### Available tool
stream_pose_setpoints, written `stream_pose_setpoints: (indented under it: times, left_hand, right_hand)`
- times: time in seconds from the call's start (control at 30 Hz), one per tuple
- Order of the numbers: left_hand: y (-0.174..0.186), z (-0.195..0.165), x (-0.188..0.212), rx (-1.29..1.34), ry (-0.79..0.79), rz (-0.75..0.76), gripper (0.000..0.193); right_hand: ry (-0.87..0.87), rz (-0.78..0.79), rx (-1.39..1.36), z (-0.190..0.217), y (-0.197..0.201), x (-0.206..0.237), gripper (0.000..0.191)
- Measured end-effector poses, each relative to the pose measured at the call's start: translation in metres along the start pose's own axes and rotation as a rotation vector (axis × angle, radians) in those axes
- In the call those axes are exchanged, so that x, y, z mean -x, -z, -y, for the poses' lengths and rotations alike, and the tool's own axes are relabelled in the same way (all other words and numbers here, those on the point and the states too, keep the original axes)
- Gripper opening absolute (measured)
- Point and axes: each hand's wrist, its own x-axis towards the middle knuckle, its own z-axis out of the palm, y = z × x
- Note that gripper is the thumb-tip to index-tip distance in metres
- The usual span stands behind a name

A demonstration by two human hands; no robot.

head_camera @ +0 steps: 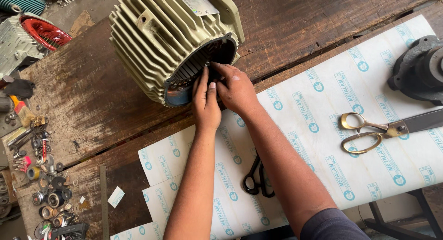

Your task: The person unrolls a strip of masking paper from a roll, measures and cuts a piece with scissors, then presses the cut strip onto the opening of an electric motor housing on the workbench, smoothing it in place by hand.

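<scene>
Pale-green ribbed motor housing (170, 41) is lying on its side on the wooden desk (92, 97), and you are pressing both hands together at its open rim: left hand (206, 101) flat, right hand (236, 88) pinching inside the slots. White printed sheets (323, 143) are covering the desk beneath your forearms, carrying brass-handled scissors (369, 129) and black scissors (258, 177).
</scene>
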Motion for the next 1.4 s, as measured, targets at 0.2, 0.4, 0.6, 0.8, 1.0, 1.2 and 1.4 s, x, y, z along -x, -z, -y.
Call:
stream_pose_setpoints:
  times: [0.2, 0.4, 0.6, 0.8, 1.0, 1.2, 1.4]
  left_hand:
    - [-0.0008, -0.0012, 0.0015, 0.003, 0.003, 0.022, 0.044]
    - [0.0021, 0.0020, 0.0018, -0.040, -0.046, 0.029, 0.044]
    - [0.0017, 0.0026, -0.0014, -0.040, 0.013, 0.065, 0.045]
    - [0.0009, 0.0053, -0.0003, -0.033, 0.029, 0.057, 0.046]
    - [0.0004, 0.0061, -0.0012, 0.052, 0.051, 0.074, 0.046]
    - [0.0016, 0.0032, -0.0010, 0.034, 0.072, 0.088, 0.046]
    - [0.0003, 0.0043, -0.0002, 0.063, 0.041, 0.061, 0.045]
  right_hand:
    - [-0.013, 0.007, 0.035, 0.0021, 0.0008, 0.0016, 0.051]
    - [0.004, -0.003, 0.041, 0.0025, 0.0001, 0.0024, 0.052]
    - [0.010, -0.027, 0.040, 0.0010, -0.0011, 0.0032, 0.050]
    - [0.007, -0.027, 0.043, 0.0017, -0.0018, 0.0031, 0.050]
    - [0.010, -0.023, 0.046, 0.0022, -0.0016, 0.0034, 0.051]
    - [0.010, -0.022, 0.061, 0.0024, -0.0019, 0.0036, 0.049]
    - [0.032, -0.031, 0.045, 0.0005, -0.0018, 0.0033, 0.051]
